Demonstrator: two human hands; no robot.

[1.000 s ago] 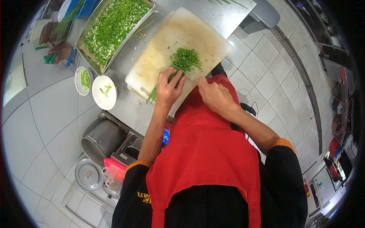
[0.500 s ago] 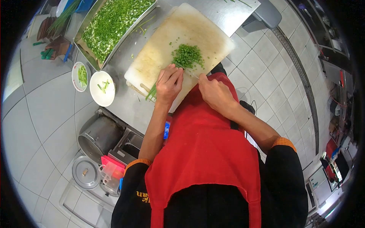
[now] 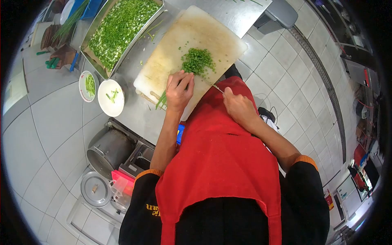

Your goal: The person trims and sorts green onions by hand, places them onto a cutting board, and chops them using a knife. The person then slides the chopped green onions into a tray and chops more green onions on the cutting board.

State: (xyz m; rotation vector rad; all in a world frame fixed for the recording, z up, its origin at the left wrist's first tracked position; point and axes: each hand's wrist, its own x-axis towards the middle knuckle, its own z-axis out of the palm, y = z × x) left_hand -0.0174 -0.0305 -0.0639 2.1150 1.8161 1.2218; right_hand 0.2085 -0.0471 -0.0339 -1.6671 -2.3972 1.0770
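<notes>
My left hand (image 3: 179,90) is closed over a bunch of green onions (image 3: 161,100) on the cutting board (image 3: 163,57). The stalks stick out below its wrist side. My right hand (image 3: 239,106) grips a knife (image 3: 217,88) whose thin blade points up and left toward the left fingertips. Most of the handle is hidden in the fist. Just beyond the left fingertips lies a pile of chopped green onions (image 3: 199,61), with small bits scattered around it on the board.
A metal tray (image 3: 134,45) heaped with chopped green onions stands at the upper left. Beside it are two bowls, one white (image 3: 111,107) and one smaller (image 3: 83,94), with green pieces inside. A large pot (image 3: 110,149) and a lid (image 3: 95,189) are lower left.
My right hand has drawn back to the right with the knife, showing more blade. The left hand stays almost in place on the green onions.
</notes>
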